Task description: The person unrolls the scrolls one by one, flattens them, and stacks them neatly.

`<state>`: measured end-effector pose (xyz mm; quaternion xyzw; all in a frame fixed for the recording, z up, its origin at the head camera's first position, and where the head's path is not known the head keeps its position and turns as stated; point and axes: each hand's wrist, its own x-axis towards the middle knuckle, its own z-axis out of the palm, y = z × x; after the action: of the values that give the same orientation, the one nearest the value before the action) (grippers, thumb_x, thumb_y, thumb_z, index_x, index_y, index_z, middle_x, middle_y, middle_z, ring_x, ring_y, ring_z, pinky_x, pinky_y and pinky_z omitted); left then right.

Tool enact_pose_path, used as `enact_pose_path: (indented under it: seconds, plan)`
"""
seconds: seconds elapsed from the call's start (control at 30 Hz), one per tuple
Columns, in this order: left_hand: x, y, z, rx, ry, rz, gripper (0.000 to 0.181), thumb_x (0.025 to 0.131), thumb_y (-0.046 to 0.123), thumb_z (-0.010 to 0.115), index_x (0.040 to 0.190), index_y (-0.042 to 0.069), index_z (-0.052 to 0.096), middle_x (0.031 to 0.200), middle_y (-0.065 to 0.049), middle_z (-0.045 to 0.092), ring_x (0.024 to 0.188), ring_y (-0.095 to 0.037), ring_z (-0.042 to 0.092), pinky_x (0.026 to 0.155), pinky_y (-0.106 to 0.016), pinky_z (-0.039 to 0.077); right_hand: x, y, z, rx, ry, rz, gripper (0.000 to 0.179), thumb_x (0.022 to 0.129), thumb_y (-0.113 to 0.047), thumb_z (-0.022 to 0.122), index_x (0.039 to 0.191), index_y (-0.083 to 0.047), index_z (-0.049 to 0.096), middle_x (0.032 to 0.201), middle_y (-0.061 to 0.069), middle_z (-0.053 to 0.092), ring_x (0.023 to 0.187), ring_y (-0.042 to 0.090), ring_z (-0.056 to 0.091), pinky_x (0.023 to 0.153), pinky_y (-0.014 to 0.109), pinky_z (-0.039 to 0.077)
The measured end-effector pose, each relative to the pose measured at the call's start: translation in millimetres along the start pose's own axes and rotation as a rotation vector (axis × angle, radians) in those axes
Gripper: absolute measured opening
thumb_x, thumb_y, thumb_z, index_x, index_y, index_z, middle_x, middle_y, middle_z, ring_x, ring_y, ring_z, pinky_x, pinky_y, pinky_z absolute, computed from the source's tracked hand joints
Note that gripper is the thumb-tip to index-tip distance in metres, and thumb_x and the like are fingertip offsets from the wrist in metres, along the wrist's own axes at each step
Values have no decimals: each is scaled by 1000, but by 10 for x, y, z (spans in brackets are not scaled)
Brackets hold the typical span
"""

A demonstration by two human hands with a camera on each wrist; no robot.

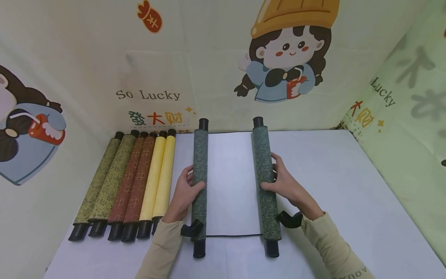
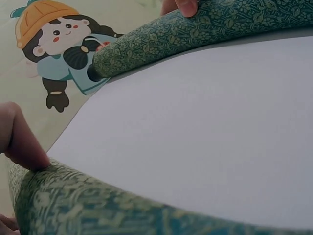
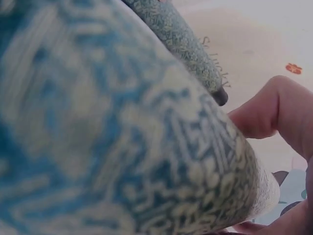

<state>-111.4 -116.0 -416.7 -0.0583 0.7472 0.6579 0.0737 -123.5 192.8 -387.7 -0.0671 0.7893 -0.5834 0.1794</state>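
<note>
A blue-green patterned scroll lies partly unrolled on the white table, a strip of blank white paper (image 1: 231,182) spread between its two rolled ends. My left hand (image 1: 182,193) grips the left roll (image 1: 200,155), thumb over the top and fingers at its outer side. Around the right roll (image 1: 263,155) my right hand (image 1: 287,184) is curled in the same way. Black knobs stick out at both ends of each roll. In the left wrist view, a finger presses on the near roll (image 2: 88,205); the right wrist view is mostly filled by the right roll (image 3: 122,137).
Left of the scroll, rolled scrolls lie side by side: two olive green (image 1: 113,182), two reddish brown (image 1: 141,178) and two yellow (image 1: 163,178). A printed cloth backdrop (image 1: 209,77) rises behind the white table (image 1: 331,174) and along its sides.
</note>
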Motion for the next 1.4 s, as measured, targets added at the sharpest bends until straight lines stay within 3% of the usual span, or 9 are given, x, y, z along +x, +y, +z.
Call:
enact_pose_path:
  seconds: [0.2,0.4,0.63,0.97,1.07,1.2,1.3,1.4]
  plan:
    - [6,3,-9,-36,-7,-21,74,86,3,51,154,3,21,139,-23,50,116,-32,55,87,-37,48,-5,5,-37,-22,13,22,107,87,-15,68,157,-14,-13,157,31,13,140,50,26,105,65,35]
    - [20,7,-13,-61,-19,-47,75,88,4,49,155,5,16,142,-23,46,114,-30,52,86,-36,45,7,6,-45,-12,13,21,104,87,-15,67,157,-15,-9,156,30,17,133,47,36,101,61,41]
    - [40,-9,-35,-107,-18,-70,70,87,4,47,151,5,20,135,-22,49,106,-27,51,84,-35,44,17,-4,-44,-21,24,31,102,88,-17,68,157,-15,-7,153,31,22,132,46,38,103,63,39]
    - [67,-41,-56,-24,-24,-55,82,88,17,72,153,8,23,140,-23,49,117,-33,55,91,-43,49,15,-13,-62,-42,47,36,104,87,-23,76,158,-17,0,144,29,37,122,41,50,99,55,45]
    - [70,-33,-78,5,-18,-43,80,87,17,74,152,8,27,136,-21,51,112,-30,56,88,-40,49,5,-19,-80,-47,45,36,102,88,-21,75,158,-16,1,142,30,37,121,41,50,98,55,46]
    - [83,-23,-112,31,-13,-41,76,87,15,72,150,7,31,131,-21,54,108,-28,57,85,-37,49,-13,-19,-110,-37,36,21,98,89,-18,73,157,-14,3,150,29,31,132,43,41,101,59,42]
    - [85,-17,-140,34,-18,-42,77,87,14,72,151,5,31,138,-23,50,119,-32,53,96,-45,47,-23,-10,-132,-25,30,0,95,90,-16,72,157,-14,5,152,27,29,136,44,37,101,58,43]
    - [86,-18,-164,21,-31,-24,79,87,12,72,152,1,28,148,-23,41,135,-37,42,110,-53,37,-29,0,-150,-17,24,-17,93,90,-13,71,157,-13,6,150,28,31,136,45,37,99,57,44]
